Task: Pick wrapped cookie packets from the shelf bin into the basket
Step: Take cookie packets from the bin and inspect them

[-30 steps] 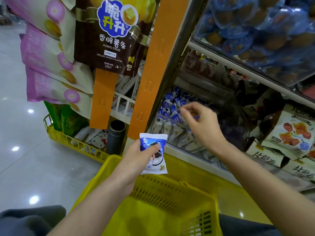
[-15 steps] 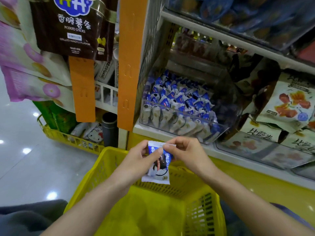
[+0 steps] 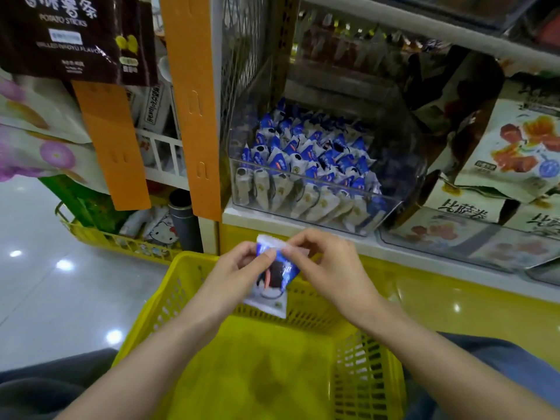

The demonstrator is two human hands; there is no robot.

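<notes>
The blue-and-white cookie packet [image 3: 274, 280] hangs just above the far rim of the yellow basket [image 3: 181, 277], below the shelf. The left hand [image 3: 239, 269] and the right hand [image 3: 327, 268] both pinch its upper edge, each grip closed on the wrapper. To finish well, I think they should lower it inside and release together. The clear shelf bin [image 3: 303, 178] is full of the same packets; the basket floor is blurred, with no packet visible.
</notes>
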